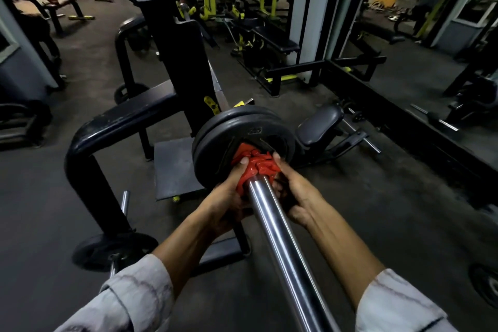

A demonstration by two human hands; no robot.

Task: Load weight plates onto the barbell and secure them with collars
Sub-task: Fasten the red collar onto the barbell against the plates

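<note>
A chrome barbell sleeve (280,240) runs from the bottom of the view up toward the middle. Two black weight plates (223,137) sit side by side on it, the outer one marked 25. A red collar (256,167) is on the sleeve, pressed against the outer plate. My left hand (229,202) grips the collar from the left, thumb up on its top. My right hand (293,191) holds it from the right, fingers wrapped around its side. Part of the collar is hidden by my fingers.
A black bench frame (113,127) with an upright post (175,43) stands left of the plates. Another black plate (113,250) rests on a low peg at lower left. A padded machine (320,124) lies on the floor to the right, and a mirror wall (431,35) beyond it.
</note>
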